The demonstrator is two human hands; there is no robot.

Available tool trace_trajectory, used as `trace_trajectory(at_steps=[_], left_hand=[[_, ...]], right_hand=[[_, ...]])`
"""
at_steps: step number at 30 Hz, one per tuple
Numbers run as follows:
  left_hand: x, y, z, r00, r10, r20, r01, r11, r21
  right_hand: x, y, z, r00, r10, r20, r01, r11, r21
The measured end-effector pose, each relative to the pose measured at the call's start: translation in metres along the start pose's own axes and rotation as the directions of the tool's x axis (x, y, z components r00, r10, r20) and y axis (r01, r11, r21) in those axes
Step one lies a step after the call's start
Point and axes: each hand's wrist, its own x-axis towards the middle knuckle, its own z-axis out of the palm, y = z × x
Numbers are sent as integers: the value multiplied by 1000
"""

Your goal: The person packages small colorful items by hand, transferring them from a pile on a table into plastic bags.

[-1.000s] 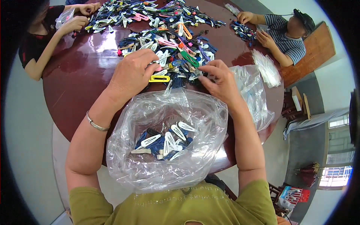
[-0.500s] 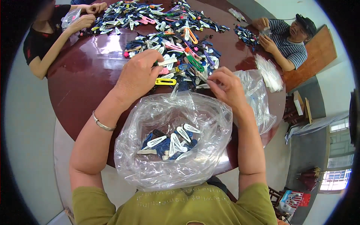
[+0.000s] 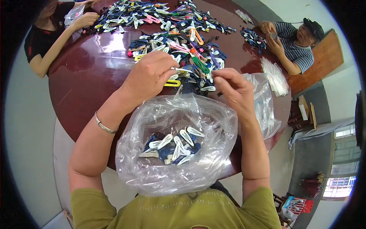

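Beyond an open bag (image 3: pixel 127 149), the left hand (image 3: pixel 150 74) pinched a white clip (image 3: pixel 184 70) over the pile (image 3: pixel 207 51); seemingly light, stiff and slick, best held by its edges. Whether the right hand (image 3: pixel 237 89), at right, gripped anything was unclear.

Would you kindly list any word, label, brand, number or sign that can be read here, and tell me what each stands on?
Olive-green shirt: pale lettering, upside down in this view; I don't copy wording.
Red, white and blue package, lower right: large lettering, likewise not copied.
Hair clips on the table: any marks are too small to read.
Open clear plastic bag: no lettering that I can make out.
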Motion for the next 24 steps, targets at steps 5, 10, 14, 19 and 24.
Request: trace_trajectory(at_steps=[5,10,14,19,24], left_hand=[[2,4,2,996,51,70,-47,998,-52],[2,3,7,991,124,47,-114,977,-179],[3,5,6,986,138,99,-114,970,-216],[4,9,-3,994,-70,-90,53,982,-180],[4,-3,-13,997,-39,-62,37,999,-29]], right_hand=[[9,31,3,966,-179,186,224,938,-264],[8,36,7,965,-186,183,234,927,-293],[6,35,7,974,-128,189,183,934,-308],[5,13,-2,1000,-17,18,18,999,-50],[-6,-19,-17,951,-259,167,236,961,146]])
